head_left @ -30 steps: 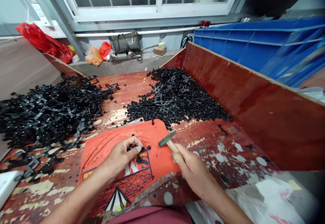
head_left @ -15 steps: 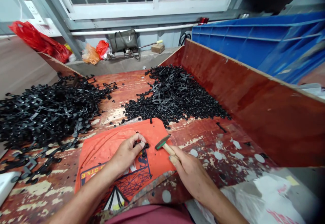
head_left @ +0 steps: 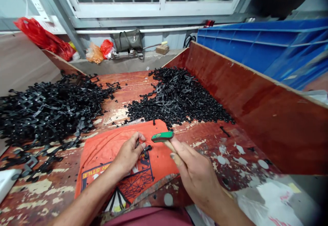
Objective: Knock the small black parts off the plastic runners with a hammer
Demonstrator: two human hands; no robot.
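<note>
My left hand [head_left: 128, 152] rests on an orange cloth [head_left: 107, 151] and pinches a small black plastic part [head_left: 146, 148] against it. My right hand [head_left: 196, 173] is closed round the wooden handle of a small hammer [head_left: 162, 137] with a green head. The hammer head hangs just above and to the right of the black part. The part's far end shows beside my left fingertips; the rest is under them.
A pile of black linked strips [head_left: 48, 106] lies at the left, and a heap of small black pieces [head_left: 176, 98] at the centre right. A red wooden side board [head_left: 256, 99] rises on the right, with blue crates [head_left: 269, 45] behind it. Bags [head_left: 43, 40] sit by the window.
The hammer head has risen and swung left, closer over the black part. My left hand has stayed on the cloth, holding the part.
</note>
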